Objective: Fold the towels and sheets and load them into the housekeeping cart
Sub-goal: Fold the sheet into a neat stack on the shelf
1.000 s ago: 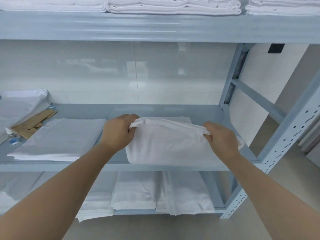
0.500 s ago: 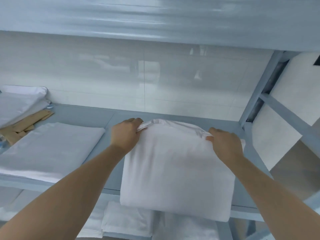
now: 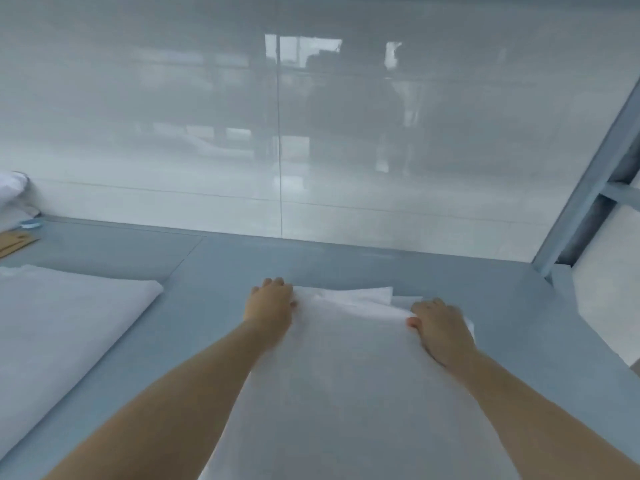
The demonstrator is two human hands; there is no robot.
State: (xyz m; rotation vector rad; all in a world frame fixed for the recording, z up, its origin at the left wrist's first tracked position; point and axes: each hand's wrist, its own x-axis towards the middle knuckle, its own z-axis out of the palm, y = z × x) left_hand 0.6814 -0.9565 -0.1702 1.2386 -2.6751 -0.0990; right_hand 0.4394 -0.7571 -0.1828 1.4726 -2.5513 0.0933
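Note:
A folded white sheet (image 3: 349,382) lies flat on the grey-blue shelf (image 3: 346,261), reaching from the bottom edge of the view up to its far end. My left hand (image 3: 272,303) grips the sheet's far left corner, fingers curled over the edge. My right hand (image 3: 440,329) lies on the far right corner with the thumb pressed on top and the fingers around the edge. Both forearms run along the sheet's sides.
A second folded white sheet (image 3: 62,327) lies on the shelf to the left. At the far left are brown paper items (image 3: 15,239) and a white bundle (image 3: 12,188). A glossy white wall (image 3: 311,150) closes the back; a grey upright post (image 3: 588,188) stands at the right.
My hands have pushed the folded sheet deeper onto the shelf and laid it flat. The view has moved closer and lower, so the shelves above and below are out of sight.

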